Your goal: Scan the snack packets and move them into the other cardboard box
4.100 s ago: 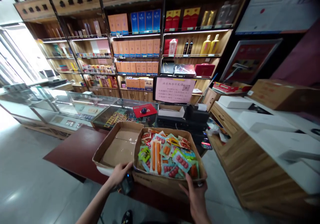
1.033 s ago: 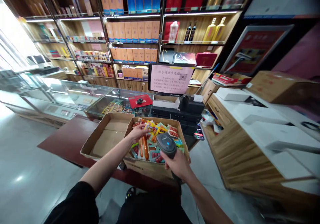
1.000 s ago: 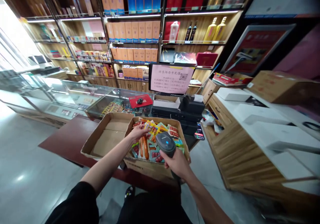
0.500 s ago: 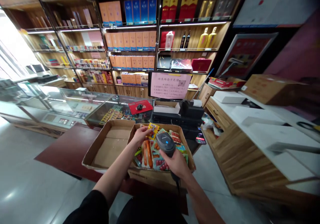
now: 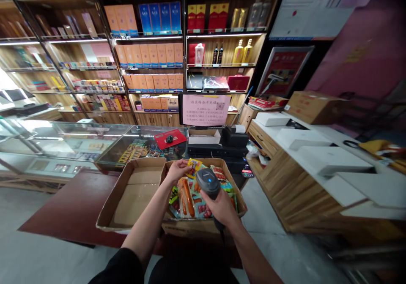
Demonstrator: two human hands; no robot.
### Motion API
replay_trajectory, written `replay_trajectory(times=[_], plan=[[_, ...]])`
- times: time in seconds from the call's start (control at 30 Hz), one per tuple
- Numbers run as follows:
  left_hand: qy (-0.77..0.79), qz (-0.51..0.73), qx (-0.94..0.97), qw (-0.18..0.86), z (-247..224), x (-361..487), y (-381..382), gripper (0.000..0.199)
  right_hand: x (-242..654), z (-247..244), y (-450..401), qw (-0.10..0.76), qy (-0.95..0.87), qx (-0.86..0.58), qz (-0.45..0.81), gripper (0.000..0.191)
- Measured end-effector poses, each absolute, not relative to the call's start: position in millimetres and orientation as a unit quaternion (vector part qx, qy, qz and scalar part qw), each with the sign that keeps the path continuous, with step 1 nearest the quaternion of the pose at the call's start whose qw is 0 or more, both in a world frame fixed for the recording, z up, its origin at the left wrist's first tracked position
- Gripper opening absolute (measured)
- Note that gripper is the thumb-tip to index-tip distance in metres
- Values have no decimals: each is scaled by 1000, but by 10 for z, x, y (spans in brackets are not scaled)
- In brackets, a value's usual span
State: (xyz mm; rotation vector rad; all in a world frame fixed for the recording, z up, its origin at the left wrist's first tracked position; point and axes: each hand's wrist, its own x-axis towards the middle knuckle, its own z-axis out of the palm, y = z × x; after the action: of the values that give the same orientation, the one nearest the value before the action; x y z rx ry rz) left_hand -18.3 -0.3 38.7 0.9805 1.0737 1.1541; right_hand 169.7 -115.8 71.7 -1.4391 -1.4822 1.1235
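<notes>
Between its thumb and fingers, my left hand [image 5: 177,171] pinches a small yellow packet [image 5: 194,165] above the back of a cardboard box [image 5: 177,225]. My right hand [image 5: 221,206] is wrapped round the handle of a dark barcode scanner [image 5: 207,181], whose head points at the packet side and shows a blue light. Under both hands, the box holds packaged sausages [image 5: 187,197] and several other colourful snack packets. To its left stands a second cardboard box [image 5: 133,199] with its bare bottom showing.
Both boxes rest on a dark red table [image 5: 66,208]. Behind are a glass counter [image 5: 108,146], a red mat [image 5: 170,139] with a small black object, a monitor [image 5: 204,110] bearing a pink notice, and a black printer [image 5: 234,138]. A white-topped cabinet [image 5: 279,182] stands at right.
The camera view has turned to the right, so the shelves appear further left. Both hands keep their holds on the packet and the scanner, over the same box.
</notes>
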Motion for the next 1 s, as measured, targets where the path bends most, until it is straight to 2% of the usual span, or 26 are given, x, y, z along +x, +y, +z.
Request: replay_trajectory(times=[0.4,0.67,0.83,1.0], plan=[[493,445,481,572,428,-130,-28,37,1701,761,-1156,389,-589,-572,417,26],[494,450,453,591,414,-133,-3,46,1707,724,-1140,384,-562,-575,453,26],[533,507,380,561,498,-645,-241,48,1688,611,-1137,366,-572,-542,495,32],[612,587,308,431,575,-1550,-765,57,1689,390,-1070,382,-549,-532,519,40]])
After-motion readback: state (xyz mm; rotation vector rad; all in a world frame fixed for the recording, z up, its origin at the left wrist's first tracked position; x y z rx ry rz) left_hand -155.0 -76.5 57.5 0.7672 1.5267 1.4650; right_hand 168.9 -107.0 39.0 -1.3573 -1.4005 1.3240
